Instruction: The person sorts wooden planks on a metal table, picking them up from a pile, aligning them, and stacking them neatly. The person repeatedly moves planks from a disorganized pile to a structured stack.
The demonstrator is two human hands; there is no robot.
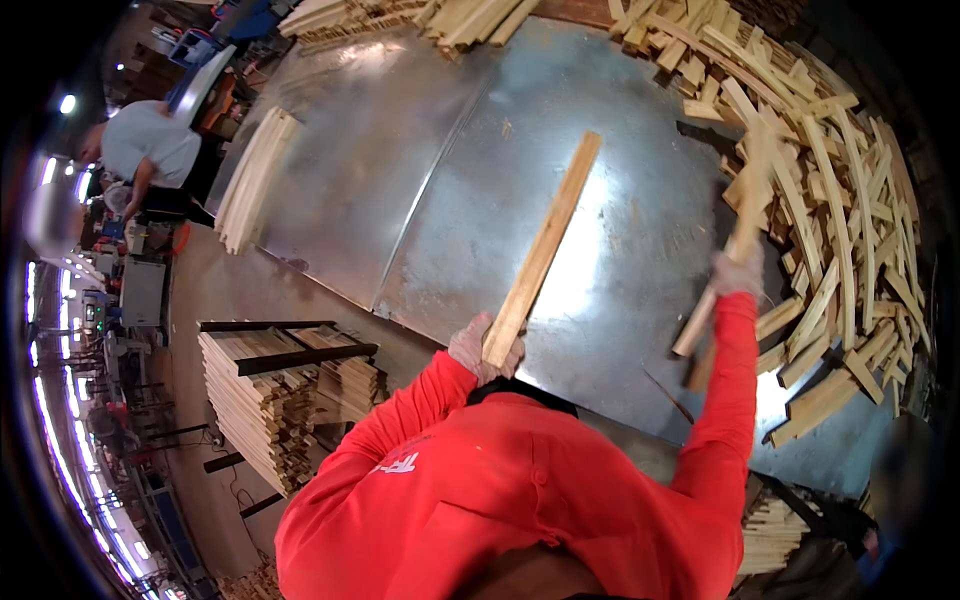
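Observation:
My left hand (474, 348) is closed around the near end of a straight wooden strip (546, 245). That strip slants away from me over the metal tabletop (450, 215), its far end pointing to the upper right. Further right, my right hand (738, 274) grips another wooden strip (756, 185), slightly smeared by motion. This second piece stands out above and below my fist, beside a large heap of loose wooden pieces (825, 215), many of them curved.
A row of pale strips (256, 180) lies along the table's left edge, with more wood (470, 20) at the far edge. Left of me, a black-barred rack (305, 358) holds stacked strips (255, 410). A person (150, 145) works at the upper left.

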